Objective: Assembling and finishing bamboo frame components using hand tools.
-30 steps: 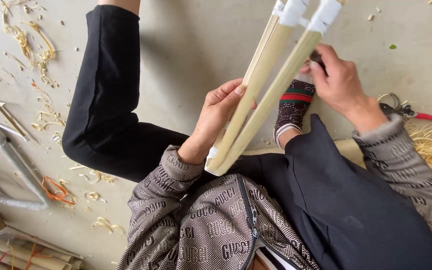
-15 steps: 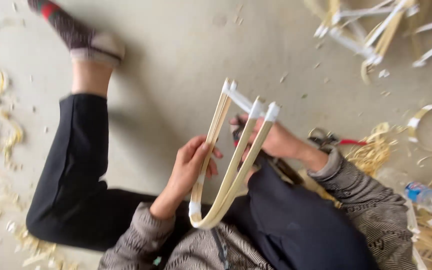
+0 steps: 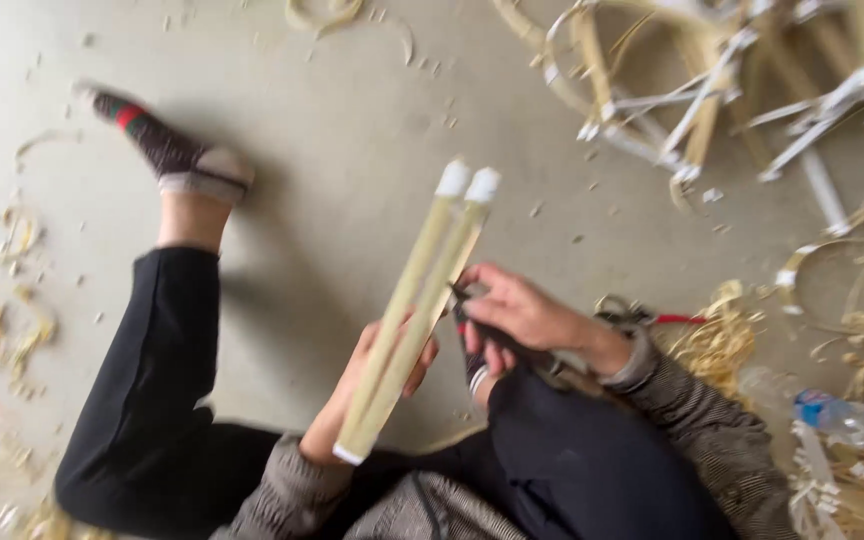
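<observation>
A bent bamboo strip (image 3: 412, 315), pale yellow, smooth and flat, folded into two long arms lying side by side, is held upright-tilted over the lap; both tips are wrapped in white tape, and a white band sits at the lower fold. It is gripped mid-length by the left hand (image 3: 377, 370), fingers curled round it. The right hand (image 3: 512, 315) is closed on a small dark tool (image 3: 462, 300), blurred, pressed against the strip's edge. Grey concrete floor (image 3: 352, 130) is strewn with curly shavings (image 3: 722, 335). More taped bamboo frames (image 3: 692, 110) are piled top right. A clear plastic bottle (image 3: 837, 415) with blue label lies at right.
</observation>
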